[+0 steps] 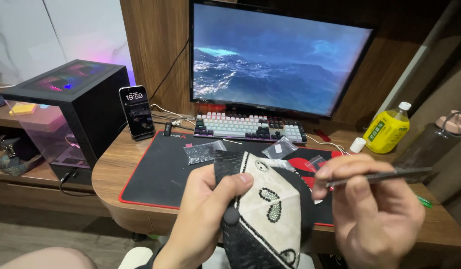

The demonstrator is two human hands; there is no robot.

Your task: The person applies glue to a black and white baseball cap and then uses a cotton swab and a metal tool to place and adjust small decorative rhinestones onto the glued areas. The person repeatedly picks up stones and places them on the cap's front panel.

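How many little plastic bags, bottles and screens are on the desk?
Small clear plastic bags: 3
Bottles: 2, yellow bottle, dark bottle
Lit screens: 2, monitor, phone
Total: 7

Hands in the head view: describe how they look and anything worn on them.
Both are bare. The left hand shows no glove, ring, watch or sleeve along the visible wrist and forearm. The right hand is likewise ungloved, with no ring or band visible; its wrist runs out of frame, so any sleeve there cannot be told. Fingernails look short and unpainted.
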